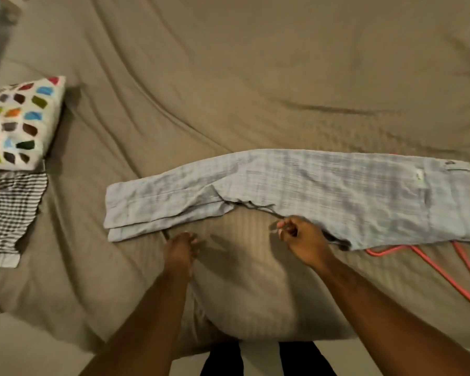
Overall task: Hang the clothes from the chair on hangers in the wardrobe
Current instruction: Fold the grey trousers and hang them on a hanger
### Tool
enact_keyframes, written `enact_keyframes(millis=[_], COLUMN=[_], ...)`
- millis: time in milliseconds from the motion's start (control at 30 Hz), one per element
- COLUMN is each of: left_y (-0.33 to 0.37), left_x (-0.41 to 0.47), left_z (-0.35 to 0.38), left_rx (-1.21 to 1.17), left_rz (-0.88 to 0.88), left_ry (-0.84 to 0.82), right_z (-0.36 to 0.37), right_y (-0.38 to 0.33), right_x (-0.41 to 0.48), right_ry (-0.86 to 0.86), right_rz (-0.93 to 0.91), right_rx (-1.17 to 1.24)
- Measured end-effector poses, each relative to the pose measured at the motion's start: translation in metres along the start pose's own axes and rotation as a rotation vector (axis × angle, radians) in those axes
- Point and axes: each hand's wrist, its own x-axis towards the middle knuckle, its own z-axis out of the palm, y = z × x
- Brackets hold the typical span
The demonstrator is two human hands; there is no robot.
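Observation:
Light blue plaid trousers (296,191), folded lengthwise, lie flat across the tan bed, waistband to the right. A pink hanger (445,272) lies on the bed at the right, its upper part hidden under the waistband end. My right hand (301,237) sits at the trousers' near edge by the crotch seam, fingers curled as if pinching the fabric edge; blur hides the contact. My left hand (181,248) hovers just below the leg's lower edge, fingers relaxed and holding nothing.
The tan bedspread (228,77) is wrinkled and spreads far behind the trousers. A white pillow with coloured patches (19,123) lies at the left edge. Below it lies a black-and-white striped garment (8,213). My dark-clad legs (266,359) stand against the bed's near edge.

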Motion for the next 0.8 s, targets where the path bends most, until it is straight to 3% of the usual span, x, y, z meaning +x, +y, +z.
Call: enact_keyframes(millis=[133, 233, 367, 467, 567, 667, 800], left_y=[0.03, 0.053, 0.079, 0.09, 0.107, 0.133, 0.133], left_x=[0.041, 0.069, 0.103, 0.131, 0.151, 0.168, 0.208], left_z=[-0.03, -0.053, -0.085, -0.118, -0.149, -0.178, -0.205], left_rx=[-0.326, -0.478, -0.476, -0.403, -0.402, -0.481, -0.309], left_rz=[-0.146, -0.121, -0.088, -0.154, -0.034, 0.153, 0.047], left_ry=[0.049, 0.124, 0.1, 0.018, -0.116, -0.196, -0.063], right_z=[0.019, 0.065, 0.145, 0.197, 0.224, 0.25, 0.301], right_y=[-0.043, -0.069, -0.105, -0.122, -0.131, -0.145, -0.136], right_x=[0.02, 0.032, 0.046, 0.07, 0.082, 0.067, 0.053], right_ry=[0.025, 0.07, 0.134, 0.148, 0.248, 0.391, 0.195], right_rz=[-0.109, -0.268, -0.434, -0.419, -0.385, -0.469, -0.625], right_rx=[-0.098, -0.287, -0.56, -0.764, -0.749, -0.613, -0.541])
